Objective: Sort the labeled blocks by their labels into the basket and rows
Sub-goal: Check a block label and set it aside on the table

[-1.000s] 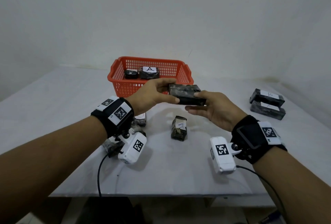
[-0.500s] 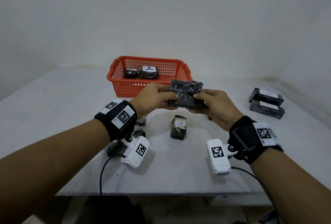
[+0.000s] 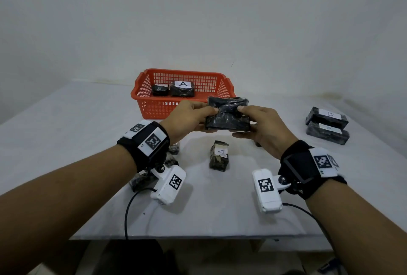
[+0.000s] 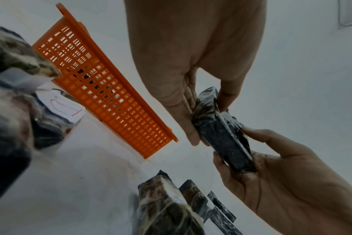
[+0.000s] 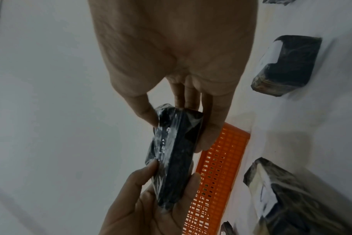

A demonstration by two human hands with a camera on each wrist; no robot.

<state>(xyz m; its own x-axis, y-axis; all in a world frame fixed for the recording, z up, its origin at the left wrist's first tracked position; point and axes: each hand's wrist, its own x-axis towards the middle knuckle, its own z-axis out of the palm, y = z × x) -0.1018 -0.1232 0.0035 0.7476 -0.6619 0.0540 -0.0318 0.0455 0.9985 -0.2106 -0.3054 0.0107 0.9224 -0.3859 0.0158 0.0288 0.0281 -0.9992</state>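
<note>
I hold a black plastic-wrapped block (image 3: 228, 117) in the air in front of the orange basket (image 3: 141, 96). My left hand (image 3: 198, 116) pinches its left end and my right hand (image 3: 255, 121) pinches its right end, thumbs on top. No label shows on the face turned to me. In the left wrist view the block (image 4: 221, 132) sits between my left fingers (image 4: 189, 111) and my right hand (image 4: 281, 182). The right wrist view shows the block (image 5: 175, 155) edge-on beside the basket (image 5: 221, 167). Inside the basket lie a block labelled A (image 3: 182, 88) and a smaller black one (image 3: 160, 89).
A small labelled block (image 3: 219, 157) stands on the white table below my hands. Two long blocks lie side by side at the right, one labelled B (image 3: 326, 118) and one behind-front of it (image 3: 328, 134). More blocks (image 3: 152, 175) lie under my left wrist.
Both hands have turned the block over, so its crumpled wrapped face points up toward me. My thumbs have closed in on its top edge and the hands have risen slightly.
</note>
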